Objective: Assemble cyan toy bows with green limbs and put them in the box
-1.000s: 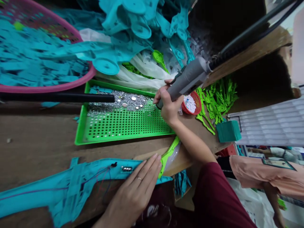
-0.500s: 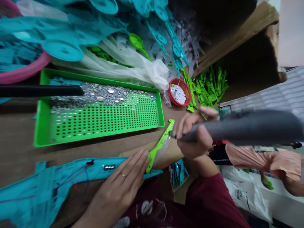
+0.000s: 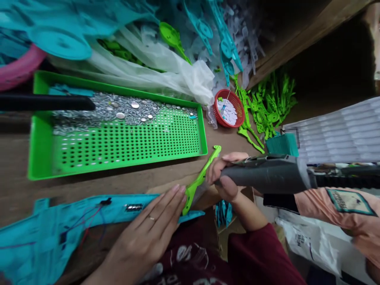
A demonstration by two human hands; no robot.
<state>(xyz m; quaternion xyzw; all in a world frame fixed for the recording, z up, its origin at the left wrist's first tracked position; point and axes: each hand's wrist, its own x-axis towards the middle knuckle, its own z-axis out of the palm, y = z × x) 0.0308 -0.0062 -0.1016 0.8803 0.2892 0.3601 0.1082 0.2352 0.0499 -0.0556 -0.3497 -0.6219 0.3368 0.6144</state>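
Observation:
My left hand lies flat with fingers stretched out, pressing on the tip of a long turquoise plastic part and the lower end of a lime-green plastic arm. Wires and a small row of metal pieces show inside the turquoise part. In my right hand, closed around its front end, is a dark grey electric screwdriver with a black cord at its back. Its tip is hidden behind my fingers, close to the middle of the green arm. A clear piece lies under that arm.
A green perforated tray holds many screws and round metal discs. Behind my right hand stands a red basket of white pieces, beside piled green parts. Another person's peach sleeve is at right.
The screwdriver and my right hand have shifted slightly left and down, closer along the green arm. My left hand stays on the parts. The camera view has turned a little.

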